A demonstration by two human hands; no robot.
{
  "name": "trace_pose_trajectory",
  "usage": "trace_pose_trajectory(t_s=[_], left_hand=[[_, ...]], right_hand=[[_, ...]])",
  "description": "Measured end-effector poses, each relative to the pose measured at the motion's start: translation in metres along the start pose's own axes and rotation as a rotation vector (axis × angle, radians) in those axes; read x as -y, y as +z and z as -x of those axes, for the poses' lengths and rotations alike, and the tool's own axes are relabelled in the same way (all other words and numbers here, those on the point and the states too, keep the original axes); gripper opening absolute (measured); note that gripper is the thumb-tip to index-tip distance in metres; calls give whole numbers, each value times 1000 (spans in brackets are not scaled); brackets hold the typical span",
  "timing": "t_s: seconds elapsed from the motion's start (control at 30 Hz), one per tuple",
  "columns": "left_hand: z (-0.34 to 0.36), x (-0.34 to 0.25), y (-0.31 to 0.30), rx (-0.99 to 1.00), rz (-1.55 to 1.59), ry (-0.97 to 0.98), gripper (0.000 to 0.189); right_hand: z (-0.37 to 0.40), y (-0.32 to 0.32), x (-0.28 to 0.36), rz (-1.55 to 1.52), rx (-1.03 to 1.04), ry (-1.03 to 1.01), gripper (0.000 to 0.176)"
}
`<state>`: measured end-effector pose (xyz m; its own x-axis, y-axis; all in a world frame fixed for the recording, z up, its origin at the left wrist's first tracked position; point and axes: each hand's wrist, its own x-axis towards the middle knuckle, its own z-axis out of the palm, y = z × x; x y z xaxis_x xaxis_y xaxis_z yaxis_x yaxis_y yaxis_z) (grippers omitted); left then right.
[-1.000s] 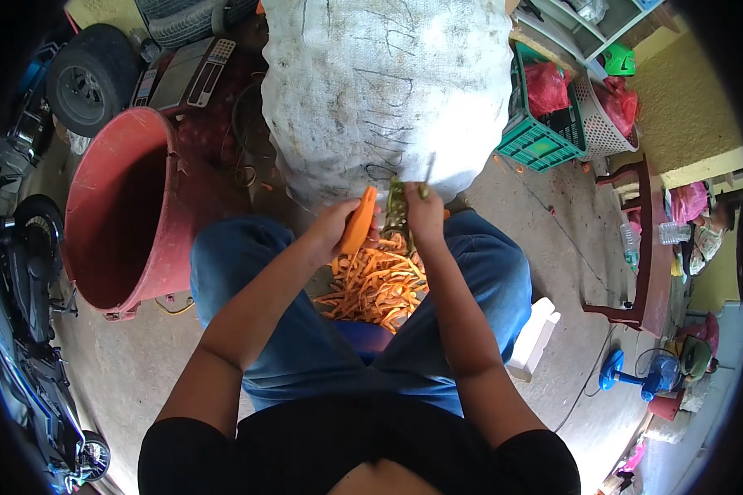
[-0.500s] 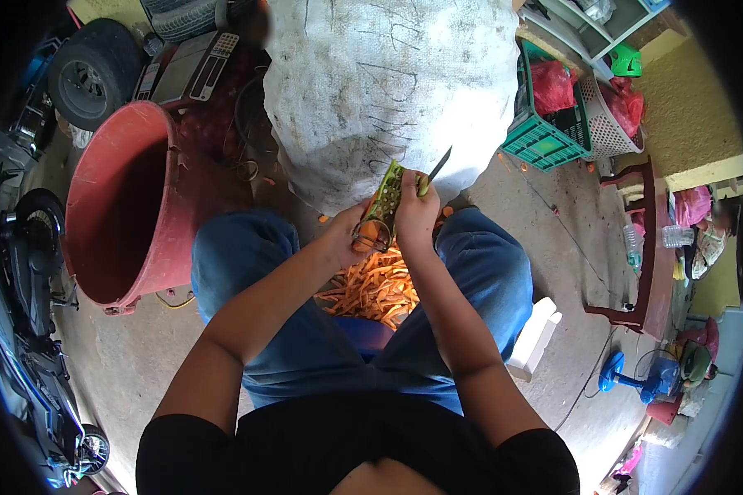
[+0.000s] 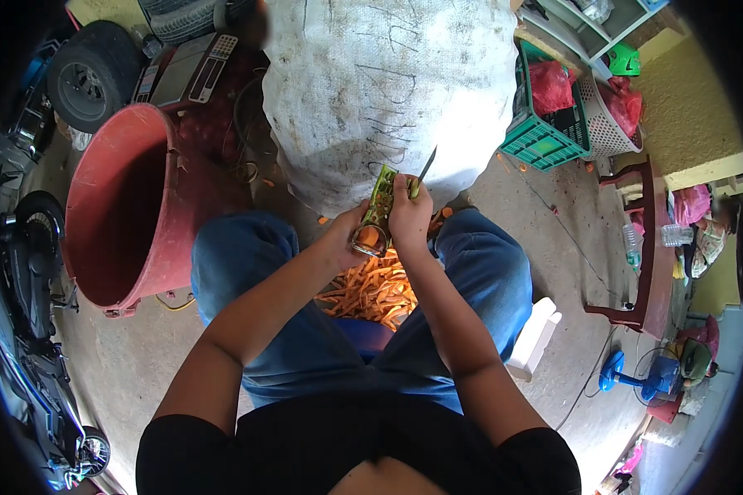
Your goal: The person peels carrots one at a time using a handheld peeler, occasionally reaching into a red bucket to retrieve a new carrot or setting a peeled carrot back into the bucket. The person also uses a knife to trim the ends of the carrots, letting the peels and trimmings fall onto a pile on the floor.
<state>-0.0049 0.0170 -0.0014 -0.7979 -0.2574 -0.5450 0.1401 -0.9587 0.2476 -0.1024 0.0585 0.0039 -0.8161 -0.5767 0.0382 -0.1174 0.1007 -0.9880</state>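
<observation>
Between my knees, my left hand (image 3: 348, 241) is closed around an orange carrot piece (image 3: 370, 237), pressed at the lower end of a green slicer with holes (image 3: 380, 198). My right hand (image 3: 409, 216) is closed along the slicer's right side. A knife (image 3: 426, 167) also sticks out of that hand, its dark blade pointing up and away. My fingers hide parts of the slicer and the carrot. Below both hands, a heap of orange carrot strips (image 3: 376, 289) lies in a blue container (image 3: 363, 334).
A bulging white sack (image 3: 371, 82) stands right ahead. To the left are a large red bin (image 3: 173, 190) and a motorcycle (image 3: 33, 305). A green crate (image 3: 545, 147), a white basket (image 3: 623, 142) and a white box (image 3: 535, 338) are on the right. Carrot bits dot the floor.
Both hands have shifted slightly left, together with the slicer and the knife. The slicer's lower end has dipped a little, and the knife blade stands more upright.
</observation>
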Motion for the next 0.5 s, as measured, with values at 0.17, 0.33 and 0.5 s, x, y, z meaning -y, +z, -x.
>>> trace_pose_trajectory(t_s=[0.17, 0.33, 0.5], left_hand=[[2, -1, 6, -43, -9, -9, 26], [8, 2, 11, -58, -241, -80, 34], [9, -2, 10, 22, -333, -120, 36]], right_hand=[[0, 0, -1, 155, -51, -78, 24], [-18, -14, 0, 218, -173, -155, 24], [-26, -20, 8, 231, -181, -59, 25]])
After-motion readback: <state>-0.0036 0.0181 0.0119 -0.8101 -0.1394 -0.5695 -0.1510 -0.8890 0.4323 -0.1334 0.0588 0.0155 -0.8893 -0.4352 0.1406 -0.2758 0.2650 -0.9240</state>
